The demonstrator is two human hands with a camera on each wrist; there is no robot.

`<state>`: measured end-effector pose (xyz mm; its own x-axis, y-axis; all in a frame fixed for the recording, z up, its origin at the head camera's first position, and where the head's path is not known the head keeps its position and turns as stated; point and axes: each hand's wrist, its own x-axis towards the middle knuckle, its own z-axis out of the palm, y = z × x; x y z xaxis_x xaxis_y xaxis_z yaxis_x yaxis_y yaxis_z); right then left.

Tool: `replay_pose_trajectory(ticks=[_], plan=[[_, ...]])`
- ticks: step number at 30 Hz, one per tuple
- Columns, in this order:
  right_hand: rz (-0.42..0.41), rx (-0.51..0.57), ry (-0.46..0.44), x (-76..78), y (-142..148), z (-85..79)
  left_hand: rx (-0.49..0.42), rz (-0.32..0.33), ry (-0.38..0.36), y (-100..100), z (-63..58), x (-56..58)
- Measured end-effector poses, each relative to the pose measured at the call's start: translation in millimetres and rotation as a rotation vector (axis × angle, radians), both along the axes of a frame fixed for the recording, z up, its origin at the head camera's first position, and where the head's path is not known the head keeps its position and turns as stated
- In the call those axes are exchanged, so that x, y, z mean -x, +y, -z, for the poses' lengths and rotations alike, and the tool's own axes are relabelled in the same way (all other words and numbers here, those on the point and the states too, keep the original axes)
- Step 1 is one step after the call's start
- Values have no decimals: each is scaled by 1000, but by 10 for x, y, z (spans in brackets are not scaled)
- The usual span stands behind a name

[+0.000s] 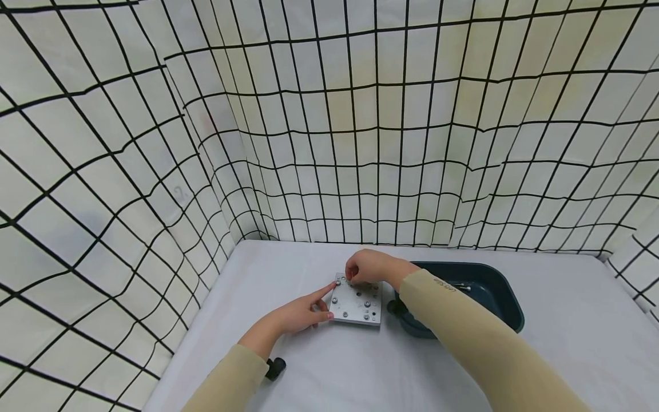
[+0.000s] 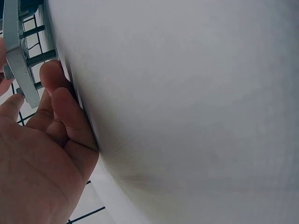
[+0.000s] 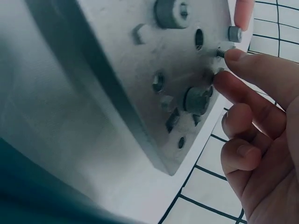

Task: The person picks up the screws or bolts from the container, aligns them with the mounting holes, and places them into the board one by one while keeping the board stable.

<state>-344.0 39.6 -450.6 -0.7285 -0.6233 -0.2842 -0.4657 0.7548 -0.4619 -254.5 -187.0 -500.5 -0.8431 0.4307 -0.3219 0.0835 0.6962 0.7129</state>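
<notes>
A square silvery metal plate (image 1: pixel 355 306) with holes and several socket-head screws lies on the white table. Its left edge is held by my left hand (image 1: pixel 296 315), with the forefinger stretched to a screw head near the far left corner and the thumb at the near left corner. In the left wrist view, threaded shanks (image 2: pixel 42 58) stick out beneath the plate, close to curled fingers. My right hand (image 1: pixel 373 266) is over the plate's far edge. Thumb and forefinger pinch a small threaded screw (image 3: pixel 221 53), its lower end hidden by the fingertips.
Right of the plate stands a dark blue tray (image 1: pixel 507 297), partly behind my right forearm, with some small metal parts (image 1: pixel 461 286) inside. White walls with a black grid (image 1: pixel 378 127) enclose the table (image 1: pixel 412 372) at the back and sides.
</notes>
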Motion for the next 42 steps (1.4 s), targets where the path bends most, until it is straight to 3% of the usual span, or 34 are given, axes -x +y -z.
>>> replay_pose_trajectory(ticks=[15, 27, 34, 42], plan=[[-42, -65, 79, 2, -4, 0, -2, -1, -4, 9, 15, 14], [-43, -17, 72, 16, 154, -198, 7, -12, -14, 12, 23, 20], [-15, 43, 42, 3, 433, -273, 32, -6, -7, 36, 9, 23], [-5, 72, 115, -62, 1011, -289, 36, -17, 14, 41, 27, 16]])
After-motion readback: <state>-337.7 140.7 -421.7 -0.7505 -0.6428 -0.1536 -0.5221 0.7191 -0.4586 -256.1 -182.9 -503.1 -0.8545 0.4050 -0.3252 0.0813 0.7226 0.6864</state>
